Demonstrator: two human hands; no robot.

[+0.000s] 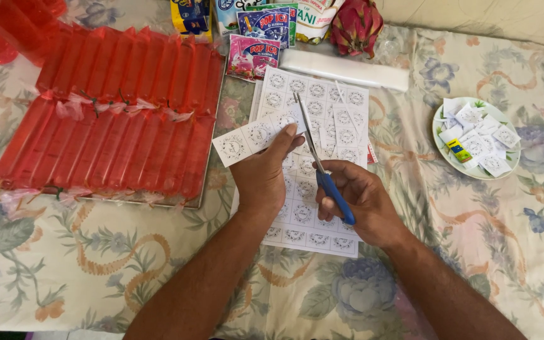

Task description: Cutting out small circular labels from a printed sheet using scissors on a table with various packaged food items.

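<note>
On the flower-patterned desk (96,264), beside a tray of sealed red ice tubes (114,113), still lying largely uncut: the white sheet of round printed labels (313,208), most rows intact. Nearer the middle, being snipped free with blue-handled scissors (322,167), gripped closed in the right hand (360,201): one strip of labels (253,137), pinched by the left hand (266,173). Off to the right, already piling up on a small plate (442,119): a modest heap of cut single labels (483,138), suggesting an early-to-middle stage.
</note>
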